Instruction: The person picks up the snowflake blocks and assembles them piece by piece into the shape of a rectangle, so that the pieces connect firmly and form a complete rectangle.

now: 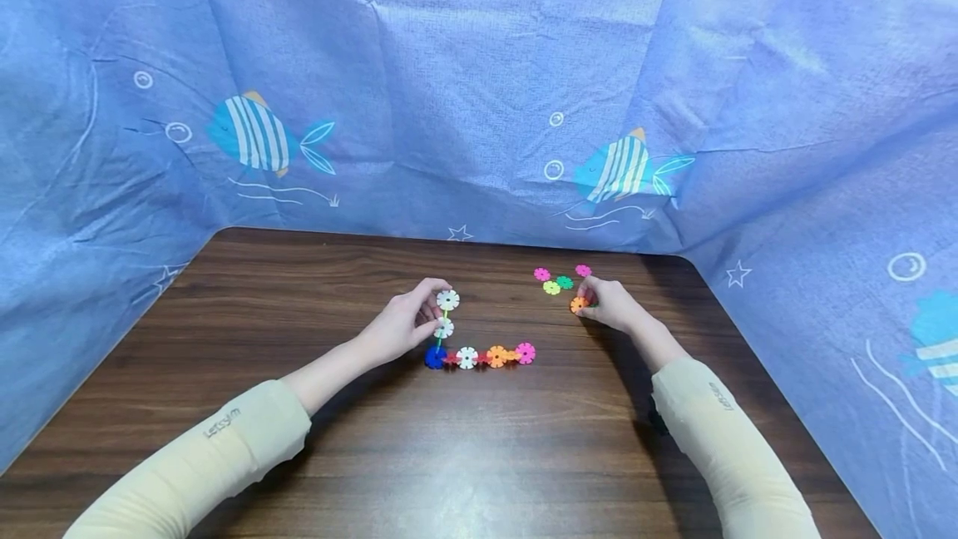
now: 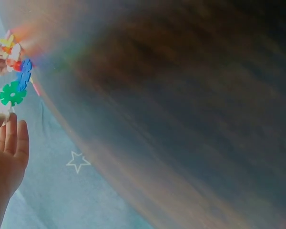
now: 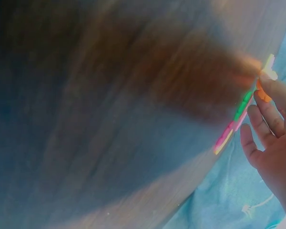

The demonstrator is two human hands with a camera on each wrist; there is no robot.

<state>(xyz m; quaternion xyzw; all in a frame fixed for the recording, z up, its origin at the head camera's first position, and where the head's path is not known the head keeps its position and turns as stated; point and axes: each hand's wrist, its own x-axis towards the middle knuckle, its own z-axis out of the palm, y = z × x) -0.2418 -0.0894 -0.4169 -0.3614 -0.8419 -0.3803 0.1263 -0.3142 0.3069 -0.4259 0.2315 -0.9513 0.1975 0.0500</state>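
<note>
In the head view my left hand [image 1: 400, 325] holds the upright arm of an L-shaped chain of notched plastic snowflake discs. Its fingers are at the upper white disc [image 1: 447, 299], with the thumb by the lower white disc [image 1: 444, 328]. A blue disc [image 1: 435, 358] forms the corner. From there the other arm runs right through red pieces, a white disc [image 1: 467, 358] and an orange disc [image 1: 497, 357] to a pink disc [image 1: 526, 353]. My right hand [image 1: 612, 304] pinches a loose orange disc [image 1: 578, 305]. A green disc [image 2: 13, 94] shows above the left fingertips in the left wrist view.
Close to the right hand lie loose discs: pink [image 1: 542, 274], yellow [image 1: 551, 288], green [image 1: 565, 282] and another pink disc [image 1: 583, 270]. They are on a dark wooden table [image 1: 479, 456]. Behind the table hangs a blue fish-print curtain [image 1: 464, 106].
</note>
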